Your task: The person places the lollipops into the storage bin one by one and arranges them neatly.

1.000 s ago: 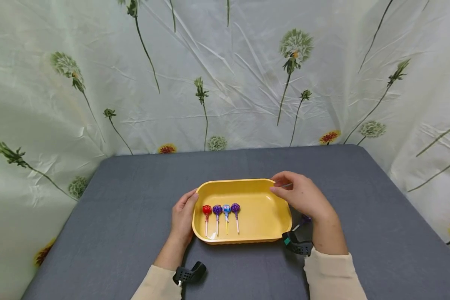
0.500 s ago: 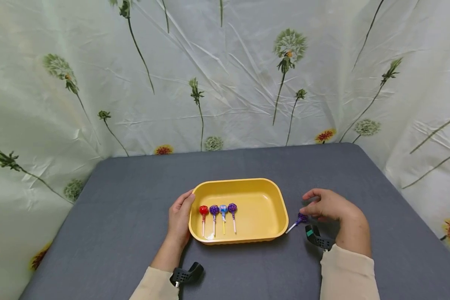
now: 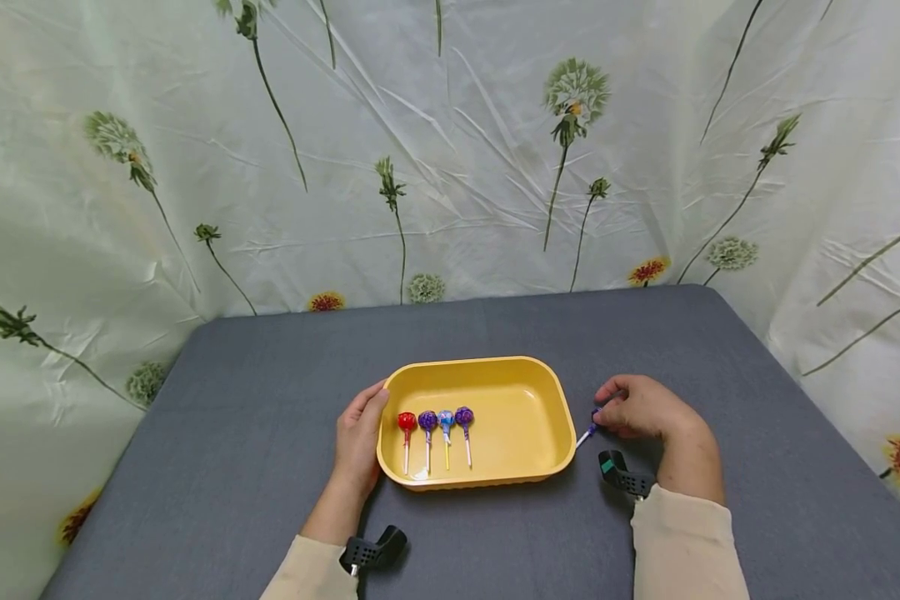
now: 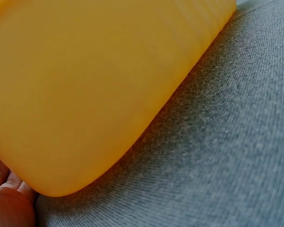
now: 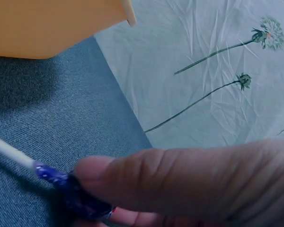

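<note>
A yellow plastic tray [image 3: 506, 417] sits on the table in front of me. Inside it, on the left, lie a red lollipop [image 3: 407, 422], a purple one, a blue one [image 3: 446, 419] with a yellow stick, and another purple lollipop [image 3: 464, 417], all heads away from me. My left hand [image 3: 358, 433] grips the tray's left end, thumb at the rim. Right of the tray, my right hand [image 3: 637, 408] pinches a purple-wrapped lollipop [image 5: 83, 201] by its head. Its white stick [image 5: 12, 151] points toward the tray; the fingers hide part of the wrapper.
A dark grey cloth [image 3: 285, 375] covers the table. Behind it hangs a pale curtain [image 3: 480, 167] printed with dandelions. Black camera mounts [image 3: 375, 548] are strapped to both wrists, below the hands.
My right hand has moved from the tray's far right corner out to the purple lollipop on the table and now pinches it. The left hand keeps its grip on the tray.
</note>
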Available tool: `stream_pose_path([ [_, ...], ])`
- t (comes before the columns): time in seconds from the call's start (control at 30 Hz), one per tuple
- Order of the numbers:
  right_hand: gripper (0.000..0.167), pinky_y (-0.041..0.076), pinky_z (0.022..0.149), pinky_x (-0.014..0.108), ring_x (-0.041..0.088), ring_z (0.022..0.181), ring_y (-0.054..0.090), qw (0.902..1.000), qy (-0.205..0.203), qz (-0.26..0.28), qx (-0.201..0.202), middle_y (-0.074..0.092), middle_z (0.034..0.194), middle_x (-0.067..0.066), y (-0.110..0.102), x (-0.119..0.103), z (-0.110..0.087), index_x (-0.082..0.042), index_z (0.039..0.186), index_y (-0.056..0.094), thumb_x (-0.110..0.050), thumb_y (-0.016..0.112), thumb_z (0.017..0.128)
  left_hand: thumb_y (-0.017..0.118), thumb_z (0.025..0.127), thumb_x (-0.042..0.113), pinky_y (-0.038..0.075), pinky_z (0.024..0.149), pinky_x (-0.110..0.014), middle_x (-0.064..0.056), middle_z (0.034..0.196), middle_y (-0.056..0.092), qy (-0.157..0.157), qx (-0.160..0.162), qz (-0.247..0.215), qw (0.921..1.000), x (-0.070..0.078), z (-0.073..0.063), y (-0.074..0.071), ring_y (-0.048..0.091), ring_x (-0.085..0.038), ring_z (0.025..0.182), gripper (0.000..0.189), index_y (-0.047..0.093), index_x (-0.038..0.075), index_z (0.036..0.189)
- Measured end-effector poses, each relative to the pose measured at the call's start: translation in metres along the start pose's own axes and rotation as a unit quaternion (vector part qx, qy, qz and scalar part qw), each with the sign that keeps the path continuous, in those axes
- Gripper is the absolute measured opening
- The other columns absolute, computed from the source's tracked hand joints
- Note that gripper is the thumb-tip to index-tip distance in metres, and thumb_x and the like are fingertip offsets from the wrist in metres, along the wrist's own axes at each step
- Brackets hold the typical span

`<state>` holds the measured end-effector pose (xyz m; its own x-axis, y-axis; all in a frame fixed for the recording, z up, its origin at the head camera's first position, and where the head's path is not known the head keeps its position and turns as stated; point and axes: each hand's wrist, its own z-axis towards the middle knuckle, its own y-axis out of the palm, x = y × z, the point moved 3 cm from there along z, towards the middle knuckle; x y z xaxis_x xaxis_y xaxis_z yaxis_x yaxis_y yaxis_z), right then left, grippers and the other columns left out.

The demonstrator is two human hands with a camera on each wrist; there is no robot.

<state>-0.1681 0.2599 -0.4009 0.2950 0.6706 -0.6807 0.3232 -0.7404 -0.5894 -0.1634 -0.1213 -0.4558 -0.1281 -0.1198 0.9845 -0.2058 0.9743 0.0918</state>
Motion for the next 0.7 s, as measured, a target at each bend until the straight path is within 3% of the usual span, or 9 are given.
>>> stream_pose_path([
  [0.43,0.039,0.055,0.072,0.029,0.018,0.086,0.062,0.9993,-0.036,0.011,0.007,0.067,0.102,0.010,-0.006,-0.012,-0.004,0.002,0.125,0.058,-0.012,0.074,0.092,0.050,0.107,0.030,0.049,0.108,-0.031,-0.016,0.150,0.055,-0.002,0.001,0.008,1.0000,0.000,0.000,0.000,0.054,-0.030,0.139,0.045,0.055,0.003,0.144],
  [0.7,0.043,0.058,0.083,0.032,0.022,0.098,0.065,0.9947,-0.095,-0.007,0.039,0.067,0.116,0.014,-0.013,-0.032,-0.019,-0.002,0.129,0.060,-0.021,0.074,0.094,0.050,0.107,0.029,0.050,0.106,-0.028,-0.016,0.149,0.055,-0.003,0.002,0.004,1.0000,0.000,0.001,0.000,0.055,-0.029,0.138,0.045,0.056,0.003,0.143],
])
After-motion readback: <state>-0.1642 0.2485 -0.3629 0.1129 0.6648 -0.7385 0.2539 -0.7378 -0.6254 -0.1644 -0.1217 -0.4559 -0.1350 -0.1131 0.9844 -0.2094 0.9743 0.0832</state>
